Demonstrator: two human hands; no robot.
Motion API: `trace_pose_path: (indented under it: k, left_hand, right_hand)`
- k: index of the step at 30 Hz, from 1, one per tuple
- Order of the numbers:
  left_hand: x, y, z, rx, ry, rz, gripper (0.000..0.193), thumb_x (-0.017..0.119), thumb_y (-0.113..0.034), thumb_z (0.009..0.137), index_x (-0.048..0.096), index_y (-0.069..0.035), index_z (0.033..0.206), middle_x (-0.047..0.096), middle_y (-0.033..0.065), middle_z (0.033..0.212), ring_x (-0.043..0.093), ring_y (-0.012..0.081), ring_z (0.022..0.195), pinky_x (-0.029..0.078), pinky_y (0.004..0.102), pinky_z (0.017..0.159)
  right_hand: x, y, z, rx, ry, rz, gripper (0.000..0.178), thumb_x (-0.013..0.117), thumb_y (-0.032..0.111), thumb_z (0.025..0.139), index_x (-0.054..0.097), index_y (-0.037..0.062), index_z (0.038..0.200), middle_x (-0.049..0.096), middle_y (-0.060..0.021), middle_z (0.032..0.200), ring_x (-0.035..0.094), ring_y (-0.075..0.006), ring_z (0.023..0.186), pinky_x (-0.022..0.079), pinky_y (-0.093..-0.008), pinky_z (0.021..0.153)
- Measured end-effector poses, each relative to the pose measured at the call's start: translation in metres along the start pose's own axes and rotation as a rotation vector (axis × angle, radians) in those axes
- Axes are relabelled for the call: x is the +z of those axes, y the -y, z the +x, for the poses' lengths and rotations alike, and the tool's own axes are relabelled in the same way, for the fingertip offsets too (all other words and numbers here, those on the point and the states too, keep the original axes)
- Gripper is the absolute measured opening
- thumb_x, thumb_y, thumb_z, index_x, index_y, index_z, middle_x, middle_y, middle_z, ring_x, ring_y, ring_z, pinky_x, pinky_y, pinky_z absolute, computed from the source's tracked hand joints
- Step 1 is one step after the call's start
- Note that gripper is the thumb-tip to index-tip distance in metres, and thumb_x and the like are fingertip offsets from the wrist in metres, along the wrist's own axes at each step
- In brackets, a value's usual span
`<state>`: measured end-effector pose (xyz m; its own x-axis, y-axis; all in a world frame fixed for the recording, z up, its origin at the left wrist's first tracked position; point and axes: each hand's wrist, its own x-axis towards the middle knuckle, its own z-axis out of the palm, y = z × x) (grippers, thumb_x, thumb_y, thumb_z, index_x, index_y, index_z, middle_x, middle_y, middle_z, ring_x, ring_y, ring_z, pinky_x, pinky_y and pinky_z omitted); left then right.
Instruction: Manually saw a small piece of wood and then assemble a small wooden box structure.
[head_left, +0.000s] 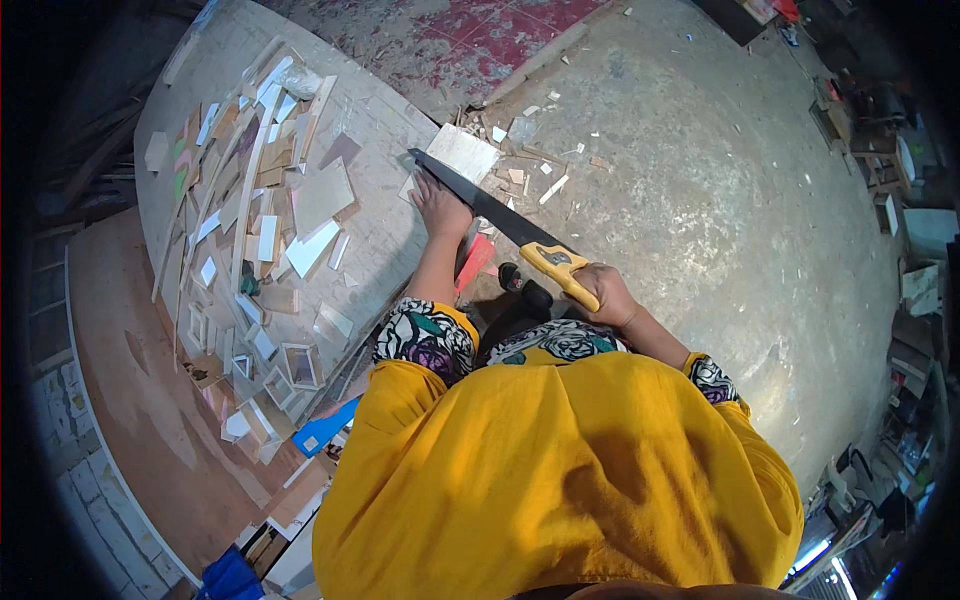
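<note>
A handsaw (478, 200) with a dark blade and a yellow handle slants across the middle of the view. Its handle is gripped in my right hand (606, 295), with the fingers wrapped round it. The blade's far end lies over a pale, light-coloured board (462, 153) at the corner of the worktable. Beside the blade, my left hand (441, 208) rests flat on the board's near side with the fingers spread. Whether the teeth touch the board I cannot tell.
Many wood offcuts (322, 200) and small frames (300, 365) cover the worktable (385, 140) to the left. Scraps lie on the concrete floor (720, 200) beyond the board. A red object (475, 262) is below my left hand. Clutter lines the right edge.
</note>
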<state>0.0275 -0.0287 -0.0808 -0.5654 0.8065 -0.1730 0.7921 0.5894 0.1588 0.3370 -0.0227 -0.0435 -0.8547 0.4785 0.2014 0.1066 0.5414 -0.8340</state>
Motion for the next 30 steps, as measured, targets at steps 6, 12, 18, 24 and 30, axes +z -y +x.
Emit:
trace_pose_path:
  k: [6,12,18,24,30]
  left_hand:
    - [-0.006,-0.008,0.005,-0.058,0.157,0.019,0.095,0.06,-0.043,0.077,0.007,-0.002,0.145,0.0,0.0199,0.152,-0.007,0.0347,0.14,0.0,0.0562,0.11]
    - [0.003,-0.001,0.007,-0.065,0.189,0.064,0.097,0.057,-0.045,0.079,0.002,-0.004,0.146,-0.008,0.0181,0.152,-0.011,0.0326,0.14,-0.002,0.0585,0.108]
    - [-0.011,-0.002,0.015,-0.024,0.189,0.055,0.095,0.056,-0.045,0.079,0.0,-0.009,0.147,-0.006,0.0121,0.153,-0.01,0.0308,0.141,-0.002,0.0612,0.107]
    - [-0.008,0.0,0.02,-0.208,0.275,0.023,0.09,0.052,-0.041,0.08,0.001,-0.01,0.147,-0.011,0.0107,0.153,-0.013,0.0347,0.139,-0.002,0.0675,0.103]
    - [-0.01,-0.002,0.014,-0.182,0.335,0.058,0.089,0.05,-0.04,0.08,-0.001,-0.009,0.147,-0.016,0.0125,0.152,-0.019,0.0363,0.138,-0.004,0.0691,0.101]
  right_hand:
    - [0.001,0.003,0.0,0.026,-0.058,0.042,0.018,0.067,0.017,0.077,0.054,0.0043,0.076,0.055,-0.0134,0.069,0.056,-0.0341,0.065,0.046,-0.0377,0.061]
    - [0.004,0.008,0.0,0.253,-0.049,0.242,0.016,0.067,0.014,0.076,0.056,0.0037,0.073,0.052,-0.0161,0.065,0.051,-0.0351,0.057,0.043,-0.0363,0.053]
    - [0.019,0.001,0.009,0.279,-0.091,0.229,0.016,0.067,0.017,0.077,0.058,0.0043,0.076,0.056,-0.017,0.069,0.054,-0.0366,0.06,0.045,-0.0366,0.055]
    - [0.012,0.001,0.007,0.258,-0.105,0.197,0.015,0.066,0.015,0.077,0.056,0.0037,0.074,0.054,-0.0171,0.067,0.054,-0.0367,0.06,0.044,-0.037,0.055]
    - [0.008,-0.006,0.024,0.231,-0.106,0.242,0.013,0.065,0.012,0.077,0.056,0.0031,0.074,0.055,-0.0168,0.069,0.056,-0.0344,0.061,0.044,-0.0363,0.057]
